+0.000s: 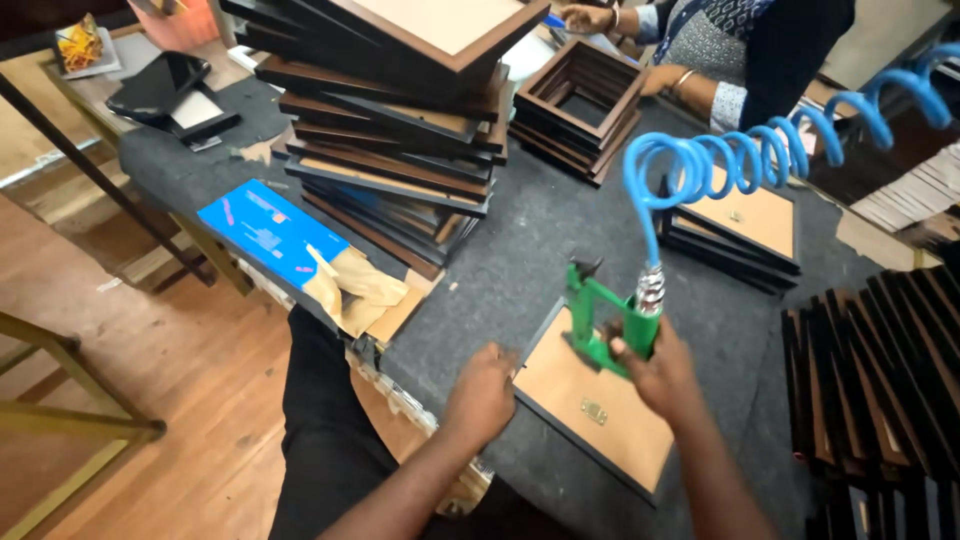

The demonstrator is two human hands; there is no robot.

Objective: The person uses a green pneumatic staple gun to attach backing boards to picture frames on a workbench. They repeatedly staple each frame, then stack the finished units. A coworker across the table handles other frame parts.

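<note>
A dark picture frame point(590, 400) lies face down on the grey table, its brown backing board up with a small brass hanger on it. My left hand point(482, 395) grips the frame's near left edge. My right hand point(655, 370) is closed on a green pneumatic tacker gun point(600, 320), whose nose rests on the backing near the frame's far edge. A coiled blue air hose point(740, 155) runs from the gun up to the right.
A tall pile of dark frames point(400, 120) stands at the back left, a smaller stack point(578, 105) behind it. Another face-down frame stack point(735, 225) lies at right, upright frames point(880, 370) at far right. A blue packet point(270, 230) lies on the table edge. Another person's hands point(600, 20) work at the back.
</note>
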